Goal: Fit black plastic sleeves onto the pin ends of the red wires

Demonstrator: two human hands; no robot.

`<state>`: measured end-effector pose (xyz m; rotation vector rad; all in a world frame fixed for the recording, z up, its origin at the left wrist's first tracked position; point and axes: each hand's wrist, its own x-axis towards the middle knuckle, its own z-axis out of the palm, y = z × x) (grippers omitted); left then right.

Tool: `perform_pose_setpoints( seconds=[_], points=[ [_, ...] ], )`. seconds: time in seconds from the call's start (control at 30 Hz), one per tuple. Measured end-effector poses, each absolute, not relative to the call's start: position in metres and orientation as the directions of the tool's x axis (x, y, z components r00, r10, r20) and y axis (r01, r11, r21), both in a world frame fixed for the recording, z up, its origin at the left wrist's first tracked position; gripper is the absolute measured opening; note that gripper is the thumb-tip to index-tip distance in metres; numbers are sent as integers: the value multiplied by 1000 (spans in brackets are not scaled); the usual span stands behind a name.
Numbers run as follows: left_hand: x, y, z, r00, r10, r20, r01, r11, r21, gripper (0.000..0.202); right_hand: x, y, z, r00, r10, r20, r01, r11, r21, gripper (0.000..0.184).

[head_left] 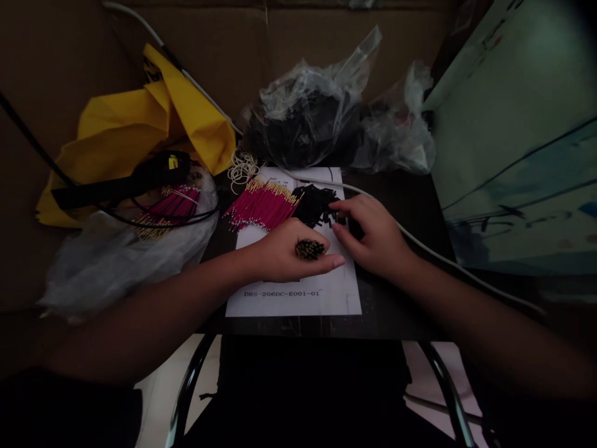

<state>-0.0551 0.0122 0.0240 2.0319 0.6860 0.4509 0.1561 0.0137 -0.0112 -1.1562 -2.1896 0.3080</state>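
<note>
My left hand (289, 252) is closed around a bundle of thin wires (310, 249), whose round ends with black sleeves and gold-coloured tips point toward me. Most of the bundle is hidden in the fist. Just beyond it, my right hand (373, 233) reaches the edge of a pile of short black tube pieces (313, 204). Its thumb and index fingertip are apart at the pile, with no piece clearly gripped. Left of the pile, many red wires (263, 205) with gold-coloured and silvery ends lie across a printed white sheet (293, 305).
A yellow bag (125, 124) and a clear plastic bag (125, 267) with more red wires (175, 205) are at left. Plastic bags of black parts (303, 124) stand at the back. A white cable (433, 252) crosses the dark table (401, 186). Cream string (242, 167) lies behind the wires.
</note>
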Motion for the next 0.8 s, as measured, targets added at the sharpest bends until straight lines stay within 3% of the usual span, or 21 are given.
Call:
perform_pose_setpoints(
  seconds=[0.1,0.27,0.43,0.6,0.8],
  points=[
    [-54,11,26,769,628,-116,307,-205,929,50,155,18,-17,-447,824,347,730,561,-390,31],
    [-56,13,19,701,645,-304,399,-2,917,42,152,19,-21,-478,808,344,745,581,-329,29],
    [-54,11,17,741,631,-229,301,-8,954,48,151,21,-22,-481,800,358,735,591,-333,23],
    [-48,10,19,868,491,-71,163,-146,976,51,152,23,-22,-462,804,375,744,581,-330,17],
    [-51,12,11,813,566,-139,200,-47,979,43,152,25,-21,-442,810,386,753,569,-331,11]
  ],
)
